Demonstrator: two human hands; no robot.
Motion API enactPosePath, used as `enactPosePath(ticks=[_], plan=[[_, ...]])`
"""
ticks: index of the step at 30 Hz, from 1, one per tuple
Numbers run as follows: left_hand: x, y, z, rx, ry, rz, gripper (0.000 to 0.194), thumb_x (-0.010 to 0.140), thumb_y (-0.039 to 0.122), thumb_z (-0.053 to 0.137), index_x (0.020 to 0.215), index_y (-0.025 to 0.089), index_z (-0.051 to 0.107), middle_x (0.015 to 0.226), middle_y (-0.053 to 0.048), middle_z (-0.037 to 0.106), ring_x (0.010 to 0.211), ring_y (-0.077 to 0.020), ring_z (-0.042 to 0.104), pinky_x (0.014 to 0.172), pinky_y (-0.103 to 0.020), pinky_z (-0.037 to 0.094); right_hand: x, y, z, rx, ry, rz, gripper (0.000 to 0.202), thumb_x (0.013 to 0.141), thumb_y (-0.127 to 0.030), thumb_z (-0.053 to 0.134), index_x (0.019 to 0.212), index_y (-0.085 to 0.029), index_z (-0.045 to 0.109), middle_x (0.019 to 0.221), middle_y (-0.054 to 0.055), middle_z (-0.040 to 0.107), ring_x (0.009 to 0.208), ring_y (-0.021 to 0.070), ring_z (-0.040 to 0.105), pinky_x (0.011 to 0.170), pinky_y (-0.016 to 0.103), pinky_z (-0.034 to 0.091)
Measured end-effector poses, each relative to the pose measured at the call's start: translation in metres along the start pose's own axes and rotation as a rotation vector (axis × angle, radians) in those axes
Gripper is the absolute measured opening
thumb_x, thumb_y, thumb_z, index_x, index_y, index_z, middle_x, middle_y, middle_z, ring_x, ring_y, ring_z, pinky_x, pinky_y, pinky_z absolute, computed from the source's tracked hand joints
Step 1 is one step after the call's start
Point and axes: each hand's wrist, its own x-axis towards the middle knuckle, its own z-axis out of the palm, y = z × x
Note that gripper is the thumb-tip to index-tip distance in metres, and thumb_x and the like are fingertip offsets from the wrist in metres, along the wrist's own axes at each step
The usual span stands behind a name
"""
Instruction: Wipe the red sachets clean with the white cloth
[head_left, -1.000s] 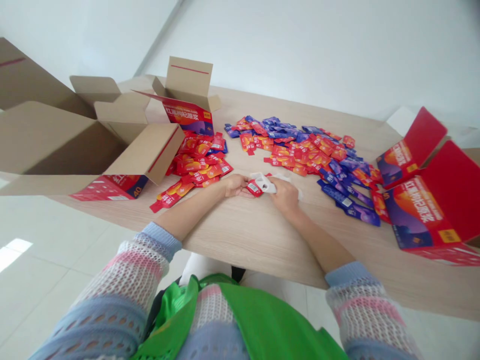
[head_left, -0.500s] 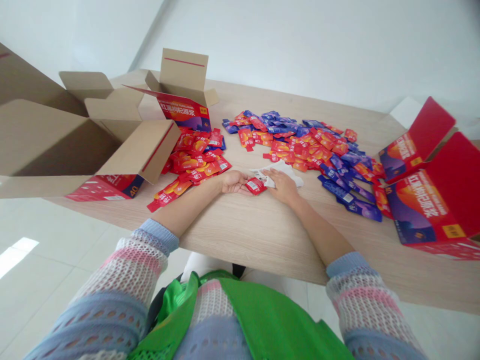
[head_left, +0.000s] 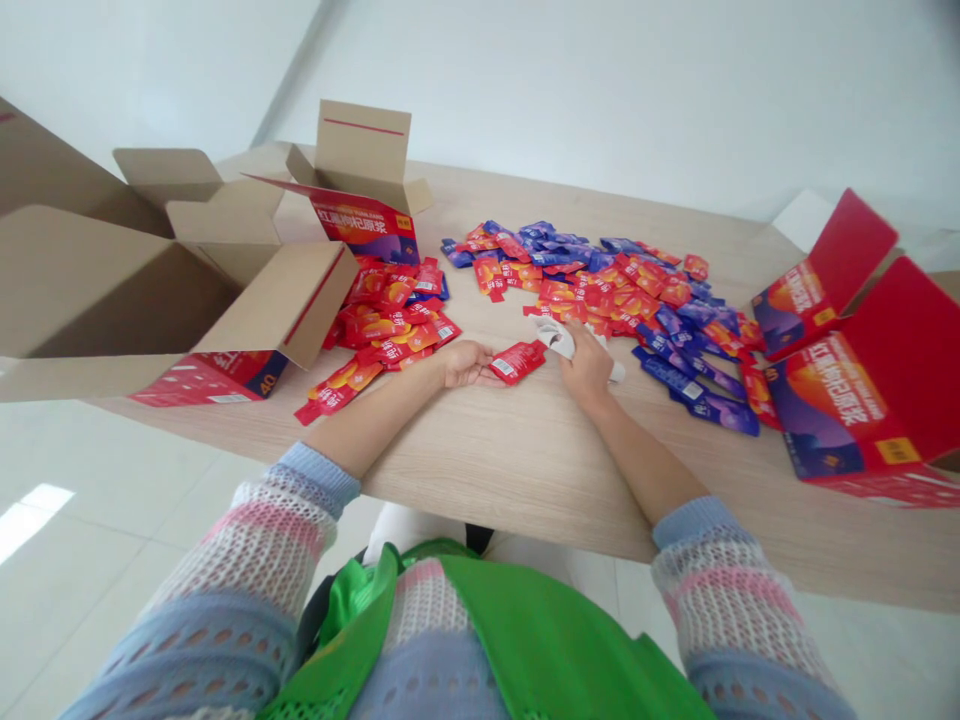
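Observation:
My left hand (head_left: 470,364) rests low over the table, its fingers closed on the near end of a red sachet (head_left: 518,362) that shows a white printed label. To the right of that sachet, my right hand (head_left: 586,365) grips a crumpled white cloth (head_left: 559,338), which sticks out on both sides of the fingers. A small gap separates the cloth from the sachet. Beside my left wrist lies a pile of red sachets (head_left: 397,345). Beyond my right hand spreads a larger mixed heap of red sachets (head_left: 585,295) and purple sachets (head_left: 694,385).
Open cartons (head_left: 247,330) stand at the left, flaps spread over the table (head_left: 480,460). Another open red carton (head_left: 367,228) sits behind the left pile. More red and purple cartons (head_left: 847,410) stand open at the right edge. A white wall rises behind the table.
The cloth has come off the red sachet, uncovering it. My right hand has shifted slightly right and bunched the cloth up. My left hand keeps its place with the sachet.

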Motion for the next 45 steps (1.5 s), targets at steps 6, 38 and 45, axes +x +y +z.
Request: enactPosePath(ticks=[6, 38, 45], plan=[[-0.002, -0.003, 0.008, 0.073, 0.029, 0.059, 0.03, 0.083, -0.004, 0.043, 0.106, 0.004, 0.061, 0.085, -0.014, 0.072, 0.077, -0.0218, 0.071, 0.073, -0.033, 0.058, -0.01, -0.017, 0.0, 0.02, -0.025, -0.046, 0.066, 0.074, -0.006, 0.042, 0.139, -0.014, 0.042, 0.142, 0.009, 0.046, 0.13, 0.0225, 0.042, 0.107, 0.039, 0.035], [0.002, 0.003, -0.001, 0.026, -0.007, -0.029, 0.035, 0.089, 0.001, 0.032, 0.116, 0.004, 0.055, 0.08, -0.015, 0.071, 0.068, -0.0205, 0.071, 0.068, -0.031, 0.056, 0.006, -0.021, -0.007, 0.617, -0.594, -0.409, 0.039, 0.079, -0.012, 0.046, 0.108, -0.028, 0.067, 0.107, -0.002, 0.07, 0.126, 0.0191, 0.049, 0.113, 0.054, -0.012], [0.002, 0.002, -0.003, 0.059, -0.034, -0.005, 0.029, 0.089, 0.0, 0.036, 0.11, 0.007, 0.055, 0.082, -0.014, 0.071, 0.072, -0.0213, 0.072, 0.072, -0.034, 0.057, 0.001, -0.019, -0.008, 0.45, -0.494, -0.381, 0.035, 0.08, -0.016, 0.051, 0.104, -0.032, 0.071, 0.104, 0.0, 0.07, 0.117, 0.0222, 0.055, 0.11, 0.055, -0.01]])
